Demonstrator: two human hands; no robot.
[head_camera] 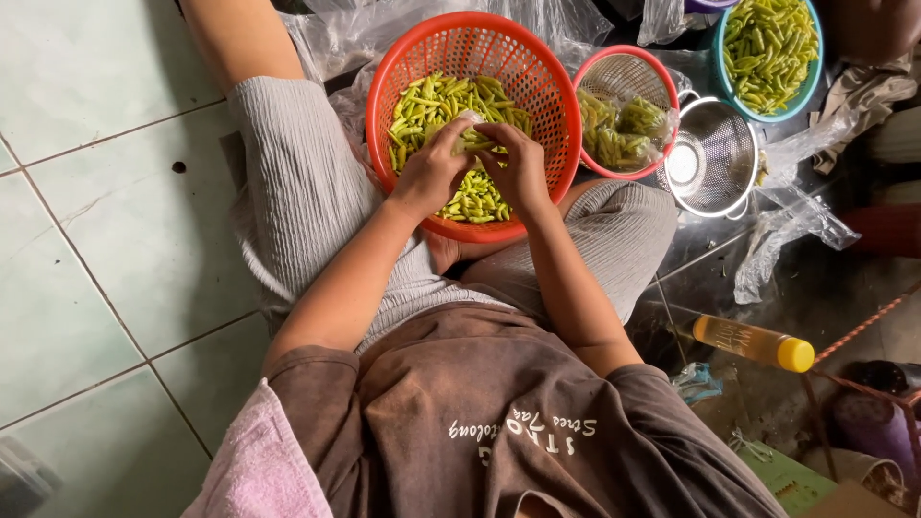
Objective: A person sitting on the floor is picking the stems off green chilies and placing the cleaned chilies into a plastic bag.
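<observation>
Spreading across the left of the view is a pale green tiled floor with dark grout lines; the right side is darker, cluttered ground strewn with crumpled clear plastic bags. A person sits cross-legged on the tiles, a large red-orange plastic basket resting on the lap and holding a heap of green chillies. Beside it to the right stands a smaller red sieve with more chillies in a clear bag, then a teal bowl of chillies at the top right and a steel strainer. Lower right lies a bottle of yellow liquid with a yellow cap, on its side. Over the basket, the left hand and right hand meet, fingers curled closed around a single chilli pinched between them.
</observation>
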